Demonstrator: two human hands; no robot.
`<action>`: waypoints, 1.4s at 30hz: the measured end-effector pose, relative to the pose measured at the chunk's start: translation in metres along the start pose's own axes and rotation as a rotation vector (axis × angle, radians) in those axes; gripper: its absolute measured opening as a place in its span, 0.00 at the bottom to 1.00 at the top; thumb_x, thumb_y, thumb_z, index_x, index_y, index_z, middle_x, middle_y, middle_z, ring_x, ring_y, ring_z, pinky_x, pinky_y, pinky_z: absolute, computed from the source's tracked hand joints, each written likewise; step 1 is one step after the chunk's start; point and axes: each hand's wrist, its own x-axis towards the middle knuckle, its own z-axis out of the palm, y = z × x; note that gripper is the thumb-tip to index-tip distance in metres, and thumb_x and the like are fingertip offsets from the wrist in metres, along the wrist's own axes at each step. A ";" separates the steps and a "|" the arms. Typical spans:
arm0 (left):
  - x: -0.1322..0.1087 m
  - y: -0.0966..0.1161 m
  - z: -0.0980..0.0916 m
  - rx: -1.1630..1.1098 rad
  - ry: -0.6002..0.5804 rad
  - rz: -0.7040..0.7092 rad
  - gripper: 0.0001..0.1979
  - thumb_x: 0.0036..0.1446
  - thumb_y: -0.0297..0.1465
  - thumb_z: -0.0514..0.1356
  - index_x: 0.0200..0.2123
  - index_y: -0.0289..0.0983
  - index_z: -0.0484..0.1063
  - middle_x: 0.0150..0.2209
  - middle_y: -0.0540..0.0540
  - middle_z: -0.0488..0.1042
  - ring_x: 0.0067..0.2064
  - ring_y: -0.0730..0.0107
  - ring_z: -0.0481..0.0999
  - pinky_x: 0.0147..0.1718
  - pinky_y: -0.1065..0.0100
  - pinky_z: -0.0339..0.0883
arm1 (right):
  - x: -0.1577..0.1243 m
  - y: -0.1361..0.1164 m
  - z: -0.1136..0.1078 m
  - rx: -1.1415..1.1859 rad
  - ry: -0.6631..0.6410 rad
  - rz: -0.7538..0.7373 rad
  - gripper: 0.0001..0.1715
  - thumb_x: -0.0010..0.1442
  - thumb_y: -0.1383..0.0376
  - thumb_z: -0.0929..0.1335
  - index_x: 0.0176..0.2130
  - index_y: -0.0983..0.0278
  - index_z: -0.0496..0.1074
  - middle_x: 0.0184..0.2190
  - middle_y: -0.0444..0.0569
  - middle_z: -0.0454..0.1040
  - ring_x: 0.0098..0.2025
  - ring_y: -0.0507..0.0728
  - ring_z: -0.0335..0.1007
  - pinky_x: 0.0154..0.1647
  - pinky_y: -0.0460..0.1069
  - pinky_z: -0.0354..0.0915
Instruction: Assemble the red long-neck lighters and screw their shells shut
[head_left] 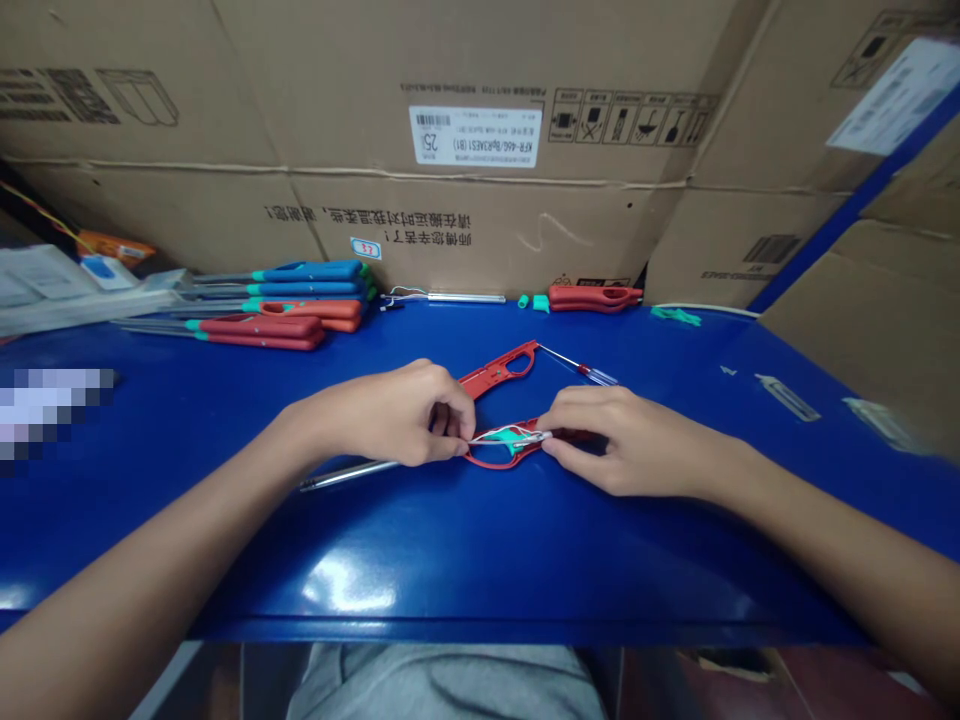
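Over the blue table, a red lighter housing half (491, 464) lies between my hands, with a green trigger piece (513, 437) and thin white wires (491, 441) on it. My left hand (409, 412) is closed, thumb and finger pinching the wires at the housing's left end. My right hand (607, 440) pinches the wires' other end near a small silvery part; fingertips hide the exact grip. A metal tube (349, 475) sticks out leftward from beneath my left hand. Just behind lie the other red housing half (499, 372) and a screwdriver (592, 374), its tip touching that half.
Assembled long-necked lighters (300, 300) in blue, orange and red are stacked at the back left. Along the cardboard wall (337, 110) lie a metal rod with wires (465, 298), a red housing (592, 297) and green pieces (676, 315). A clear plastic part (787, 397) lies at right.
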 end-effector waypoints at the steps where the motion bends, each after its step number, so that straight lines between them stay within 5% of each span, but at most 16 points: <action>1: 0.000 0.000 0.000 0.000 -0.004 -0.003 0.06 0.54 0.27 0.62 0.34 0.39 0.79 0.30 0.52 0.79 0.30 0.73 0.75 0.31 0.72 0.67 | 0.000 0.000 0.000 -0.002 0.005 -0.002 0.12 0.67 0.66 0.64 0.43 0.66 0.77 0.36 0.50 0.76 0.37 0.55 0.72 0.41 0.49 0.64; 12: 0.019 0.012 0.026 0.053 0.313 0.134 0.11 0.55 0.37 0.64 0.35 0.35 0.77 0.31 0.50 0.76 0.32 0.71 0.72 0.32 0.69 0.62 | 0.000 0.000 0.001 -0.008 0.049 -0.026 0.11 0.66 0.69 0.64 0.41 0.66 0.77 0.35 0.49 0.77 0.36 0.54 0.73 0.40 0.48 0.65; 42: 0.018 0.014 0.027 0.021 0.232 0.018 0.12 0.53 0.38 0.63 0.37 0.36 0.72 0.33 0.48 0.75 0.32 0.68 0.71 0.31 0.67 0.62 | 0.002 -0.003 0.002 -0.012 0.007 -0.034 0.12 0.67 0.68 0.63 0.43 0.67 0.77 0.35 0.52 0.76 0.39 0.57 0.71 0.43 0.52 0.66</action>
